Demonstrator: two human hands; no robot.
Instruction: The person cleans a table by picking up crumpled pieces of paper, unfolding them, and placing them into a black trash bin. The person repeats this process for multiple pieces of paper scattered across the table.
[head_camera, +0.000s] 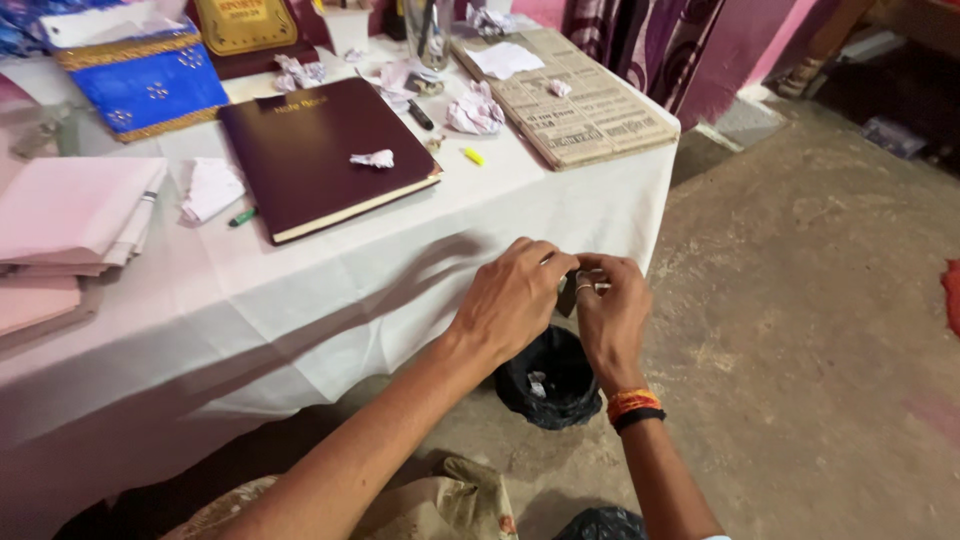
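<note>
— Bare concrete floor on the right, a table under a white tablecloth (350, 290) on the left. Where are the hands?

— Both are just off the table's near corner, fingertips together. The left hand (512, 295) and right hand (610, 315) each pinch a small dark piece (568, 292) between thumb and curled fingers. The grip is narrow, with no fingers spread.

— And below them?

— A small bin lined with a black bag (550, 385) stands on the floor under the hands. A pale scrap lies inside it. The piece is held in the air above the bin's mouth, apart from both bin and cloth.

— What step would you call this?

— Working the piece between the fingertips, I'd judge: pulling at it, folding it or tearing it. The hands cover most of it, so I can't tell which.

— What does the next move call for?

— A firm two-sided pinch and small wrist movements. The piece is tiny and would slip easily. The hands would also need to stay over the bin's opening, or bits could fall on the floor.

— Which way does it point?

— Its visible edge seems to run steeply, the upper end tucked between the thumbs and the lower end toward the bin. So the long axis is near upright, though I'm not sure of that.

— Anything else nearby?

— On the table lie a maroon notebook (320, 150) with a crumpled paper ball (372, 158) on its cover, and a folded newspaper (585, 105) farther back. All of these are well apart from the hands.
</note>
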